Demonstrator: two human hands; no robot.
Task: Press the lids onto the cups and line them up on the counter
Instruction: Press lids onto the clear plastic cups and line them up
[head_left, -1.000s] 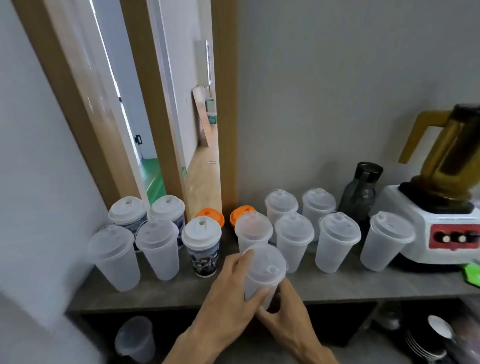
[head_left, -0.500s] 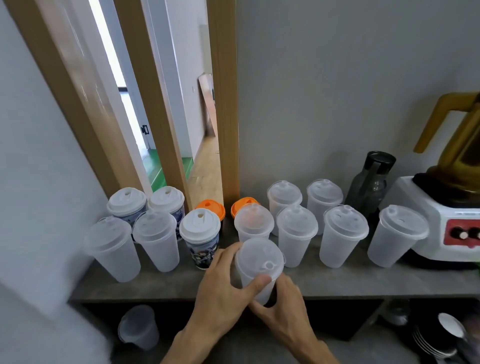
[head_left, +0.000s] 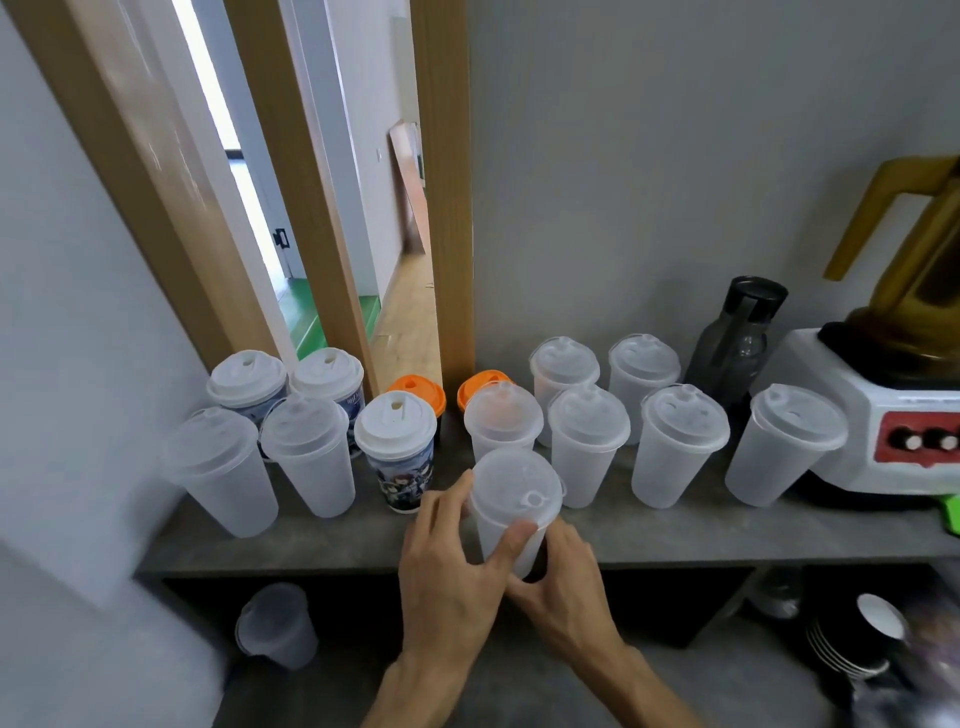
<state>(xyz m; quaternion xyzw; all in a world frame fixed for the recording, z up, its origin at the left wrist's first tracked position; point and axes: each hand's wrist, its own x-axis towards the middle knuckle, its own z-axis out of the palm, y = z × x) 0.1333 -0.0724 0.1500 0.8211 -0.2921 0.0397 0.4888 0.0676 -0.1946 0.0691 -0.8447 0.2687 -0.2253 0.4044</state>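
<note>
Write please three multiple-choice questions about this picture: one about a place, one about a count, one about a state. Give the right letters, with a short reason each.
1. Where is the dark bottle?
A) under the counter
B) by the wall, left of the blender
C) beside the doorway

2. How many orange lids show?
A) one
B) two
C) four

3. How is the held cup?
A) lidded, gripped by both hands
B) open, lying on its side
C) standing untouched

Answers:
1 B, it stands between the frosted cups and the blender.
2 B, both sit near the door frame.
3 A, the left hand and right hand wrap it, with the lid on.
</note>
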